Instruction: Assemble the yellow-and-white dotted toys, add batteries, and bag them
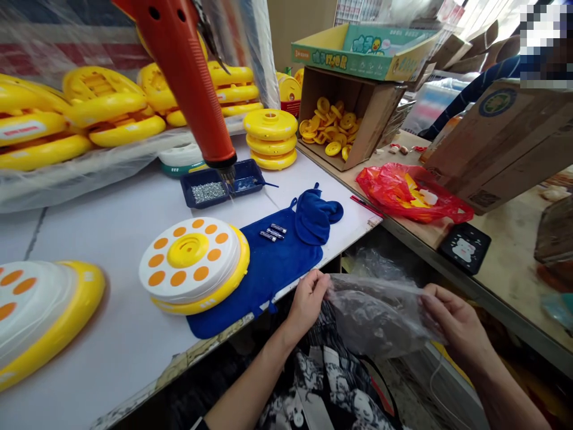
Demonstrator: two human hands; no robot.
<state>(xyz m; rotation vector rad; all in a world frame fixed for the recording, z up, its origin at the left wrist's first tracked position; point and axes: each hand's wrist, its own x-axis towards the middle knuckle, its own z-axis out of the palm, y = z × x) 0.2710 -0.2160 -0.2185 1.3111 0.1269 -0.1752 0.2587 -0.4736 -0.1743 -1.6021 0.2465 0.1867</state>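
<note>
My left hand (307, 301) is closed around one end of a clear plastic bag (376, 316), its fingers curled and gripping the film, and my right hand (454, 322) pinches the other end between thumb and fingers, not fully closed. The bag's long axis runs almost level across in front of me, from left to right and dipping slightly toward my right hand, with its middle sagging in soft folds. It sits over my lap, just off the front edge of the white counter (89, 334), near the counter's right corner. Nearest my left hand, a blue towel (264, 280) hangs slightly over that edge, with three small metal cylinders (273, 233) lying on it. Just left of the towel lies a round white-and-yellow toy shell (192, 263) with orange dots, and further back an orange electric screwdriver (179, 71) hangs above a navy tray (221, 185) of screws
</note>
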